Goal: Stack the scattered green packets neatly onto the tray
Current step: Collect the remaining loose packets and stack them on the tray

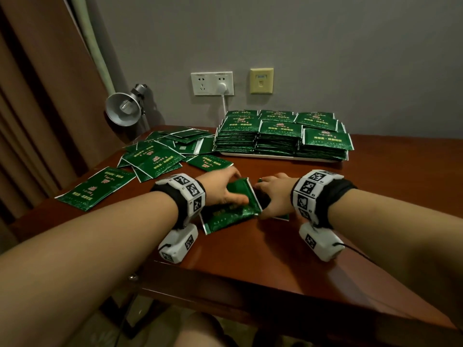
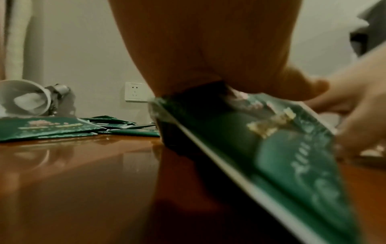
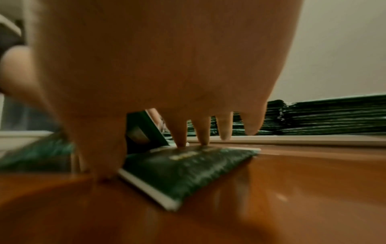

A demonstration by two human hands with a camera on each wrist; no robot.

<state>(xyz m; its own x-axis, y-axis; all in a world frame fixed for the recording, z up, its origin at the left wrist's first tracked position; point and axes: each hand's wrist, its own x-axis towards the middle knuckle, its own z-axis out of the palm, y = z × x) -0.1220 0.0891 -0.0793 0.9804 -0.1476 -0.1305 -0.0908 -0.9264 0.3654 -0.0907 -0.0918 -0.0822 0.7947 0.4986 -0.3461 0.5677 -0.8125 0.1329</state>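
Tray (image 1: 280, 156) at the counter's (image 1: 288, 246) far edge by the wall, stacked packets (image 1: 280, 132) on it, scattered packets (image 1: 155, 156) to its left, lamp (image 1: 124, 108) behind those, both hands at a near packet (image 1: 225, 216) before the tray, wall sockets (image 1: 212, 83) behind.

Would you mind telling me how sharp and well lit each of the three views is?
Head view: dim but mostly sharp, stacked packets legible, wide-angle bending at the edges. Left wrist view: held packet smeared by blur, table glossy with reflections. Right wrist view: soft throughout, right hand fills the frame, flat packet dark.
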